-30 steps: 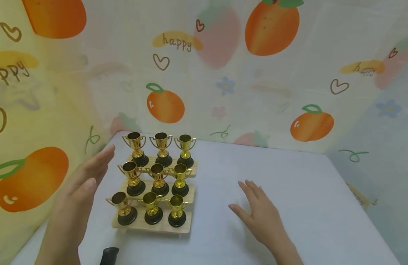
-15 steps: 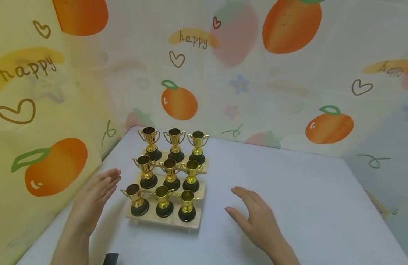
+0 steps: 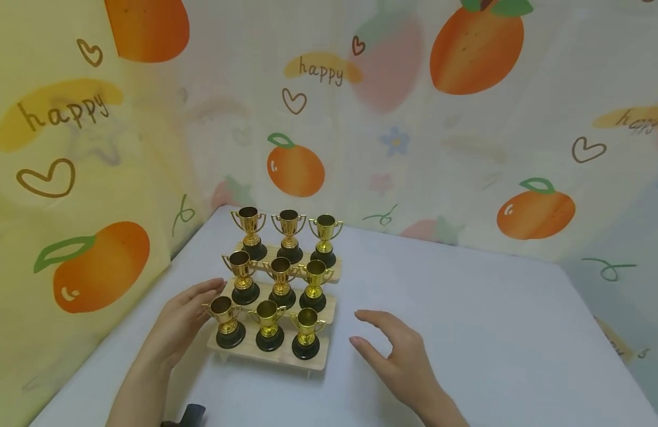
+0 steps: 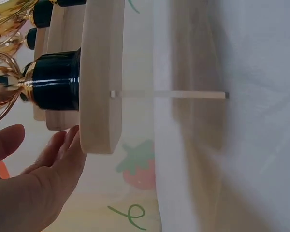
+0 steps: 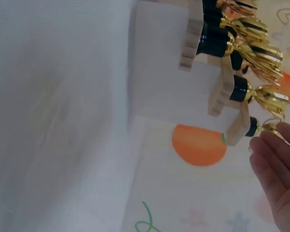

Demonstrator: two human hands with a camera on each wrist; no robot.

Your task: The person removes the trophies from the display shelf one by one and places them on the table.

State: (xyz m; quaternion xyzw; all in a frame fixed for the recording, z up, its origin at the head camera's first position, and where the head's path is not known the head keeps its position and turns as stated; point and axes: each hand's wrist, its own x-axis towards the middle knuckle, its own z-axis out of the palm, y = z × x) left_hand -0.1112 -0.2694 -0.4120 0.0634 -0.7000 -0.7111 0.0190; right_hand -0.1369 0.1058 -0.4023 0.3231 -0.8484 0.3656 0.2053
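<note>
A three-tiered light wooden stand (image 3: 285, 357) bears small gold trophies with black bases, three to each shelf; one is the front-left trophy (image 3: 229, 335). My left hand (image 3: 181, 323) is at the stand's left side, fingers extended and relaxed. In the left wrist view, its fingertips (image 4: 75, 133) are close to the shelf edge; whether they touch I cannot tell. My right hand (image 3: 400, 356) hovers to the right of the stand, thumb and fingers apart, holding nothing. The right wrist view has the stand's white side panel (image 5: 164, 72), with the right hand (image 5: 282, 179) lower right.
The stand is on a white-covered table (image 3: 457, 314) in its left part. A fruit-printed cloth (image 3: 457, 154) hangs behind and at both sides. A dark object (image 3: 193, 414) pokes in at the bottom edge near the left forearm.
My left hand has come down and moved right to the stand's left side. My right hand has drawn a little toward the stand. The head view has shifted left; the trophies keep their places.
</note>
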